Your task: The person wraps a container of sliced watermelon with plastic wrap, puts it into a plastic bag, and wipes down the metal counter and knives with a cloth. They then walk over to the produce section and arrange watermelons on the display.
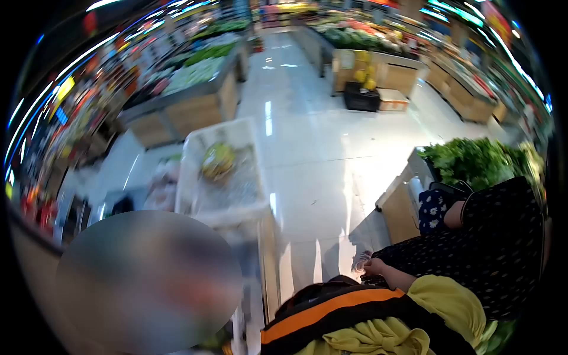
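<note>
My right hand (373, 267) reaches out from a yellow sleeve (447, 299), low and right of the middle. Its fingers look curled together beside a small pale, pinkish thing (360, 262), too blurred to name. I cannot tell for sure whether that thing is in the fingers or behind them. Just beyond the hand hangs the black dotted clothing (455, 254) of another person. My left hand does not show. A blurred round patch covers the lower left. Above that patch stands a white crate (192, 171) with a yellow-green bundle (218, 160) in it.
Leafy greens (473, 160) top a wooden stand at the right, next to the other person's blue flowered sleeve (432, 210). Vegetable counters (195, 109) line the aisle floor (307, 177). A black crate (361, 97) and a white box (392, 100) sit on the floor farther back.
</note>
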A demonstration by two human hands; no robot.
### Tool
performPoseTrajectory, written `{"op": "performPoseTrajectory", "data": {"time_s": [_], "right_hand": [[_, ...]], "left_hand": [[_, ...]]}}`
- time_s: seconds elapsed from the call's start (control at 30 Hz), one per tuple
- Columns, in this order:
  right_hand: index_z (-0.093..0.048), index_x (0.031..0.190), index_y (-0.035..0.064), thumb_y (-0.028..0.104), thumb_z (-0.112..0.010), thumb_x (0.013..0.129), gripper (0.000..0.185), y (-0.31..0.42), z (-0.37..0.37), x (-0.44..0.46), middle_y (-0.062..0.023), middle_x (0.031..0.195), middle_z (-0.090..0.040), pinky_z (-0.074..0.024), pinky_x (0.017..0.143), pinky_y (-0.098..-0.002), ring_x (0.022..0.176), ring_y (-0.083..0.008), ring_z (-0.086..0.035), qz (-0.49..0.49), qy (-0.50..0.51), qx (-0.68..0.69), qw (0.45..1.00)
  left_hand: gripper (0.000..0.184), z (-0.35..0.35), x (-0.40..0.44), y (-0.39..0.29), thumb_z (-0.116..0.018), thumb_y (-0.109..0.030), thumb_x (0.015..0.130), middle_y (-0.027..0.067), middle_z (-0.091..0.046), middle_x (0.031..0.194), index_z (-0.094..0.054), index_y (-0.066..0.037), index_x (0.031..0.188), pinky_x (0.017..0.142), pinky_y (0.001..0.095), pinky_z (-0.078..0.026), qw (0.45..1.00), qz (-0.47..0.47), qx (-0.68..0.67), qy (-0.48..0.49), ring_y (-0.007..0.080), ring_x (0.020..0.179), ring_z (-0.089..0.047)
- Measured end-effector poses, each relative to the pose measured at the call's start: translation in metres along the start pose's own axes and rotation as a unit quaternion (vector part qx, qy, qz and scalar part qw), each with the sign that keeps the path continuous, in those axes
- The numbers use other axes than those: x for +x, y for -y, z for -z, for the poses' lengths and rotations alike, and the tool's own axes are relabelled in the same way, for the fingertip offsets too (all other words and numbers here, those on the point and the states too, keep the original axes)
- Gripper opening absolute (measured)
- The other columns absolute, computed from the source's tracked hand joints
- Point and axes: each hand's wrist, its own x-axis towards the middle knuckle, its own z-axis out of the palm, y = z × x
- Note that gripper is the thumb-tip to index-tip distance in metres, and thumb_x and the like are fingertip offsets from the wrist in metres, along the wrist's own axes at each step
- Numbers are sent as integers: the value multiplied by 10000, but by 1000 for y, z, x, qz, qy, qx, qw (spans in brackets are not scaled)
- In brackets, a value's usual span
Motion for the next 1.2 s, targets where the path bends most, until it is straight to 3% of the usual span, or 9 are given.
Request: {"op": "performPoseTrajectory", "data": {"time_s": [0.1,0.23,0.3,0.37,0.53,0.7,0.93,1.0,1.2], "right_hand": [[-593,1016,53,165,-576,845,205,-69,9,97,-56,761,-592,-478,588,-318,660,-169,-563,7,-22,331,943],[-680,739,100,319,-603,735,232,-33,75,163,-79,753,-659,-493,617,-370,718,-223,-637,-112,36,-191,975],[-689,774,84,353,-605,755,283,-24,101,212,-84,730,-661,-496,607,-362,632,-220,-630,115,29,-388,914],[-696,793,94,392,-571,791,323,-19,123,294,-77,717,-658,-497,617,-376,605,-234,-619,-112,30,26,993],[-688,813,122,357,-493,839,306,91,294,410,-73,694,-649,-476,687,-405,653,-254,-609,172,-7,-209,963],[-642,907,-21,232,-607,830,267,207,446,492,-113,820,-659,-514,660,-305,726,-177,-657,86,-73,187,976],[-626,888,-3,180,-579,850,192,233,576,681,-75,757,-627,-481,552,-308,634,-161,-594,151,-127,263,944],[-626,781,0,163,-588,814,170,201,605,730,-75,666,-611,-491,533,-317,571,-154,-582,140,-178,39,973],[-637,640,67,56,-635,710,70,146,662,722,-55,576,-604,-425,398,-278,451,-156,-562,-167,-193,165,953]], "left_hand": [[492,86,104,-134,-455,-454,823,213,-618,1033,-652,-23,954,828,394,-466,995,-72,-66,-35,337,951,-599],[489,131,217,-274,-459,-452,820,213,-619,1031,-652,-23,956,825,393,-467,985,-137,-90,-42,337,949,-601],[488,129,264,-315,-461,-450,819,212,-619,1029,-651,-23,956,824,392,-468,988,-140,-56,-30,337,948,-601],[486,118,301,-340,-463,-449,817,212,-619,1028,-651,-23,957,823,391,-469,992,-124,29,-4,336,947,-602],[483,114,341,-391,-469,-447,813,211,-620,1025,-651,-23,958,819,389,-471,986,-3,142,92,336,945,-603],[481,122,396,-457,-474,-444,809,211,-621,1022,-650,-23,960,816,387,-473,990,52,94,92,335,942,-604],[477,118,513,-513,-482,-440,803,210,-622,1018,-650,-23,962,811,384,-475,994,39,48,85,334,939,-606],[476,131,559,-543,-484,-439,802,210,-623,1017,-650,-23,963,809,383,-476,996,41,31,71,334,938,-607],[430,240,753,-659,-529,-411,800,191,-652,936,-662,-18,915,777,375,-482,1000,19,3,15,329,863,-625]]}}
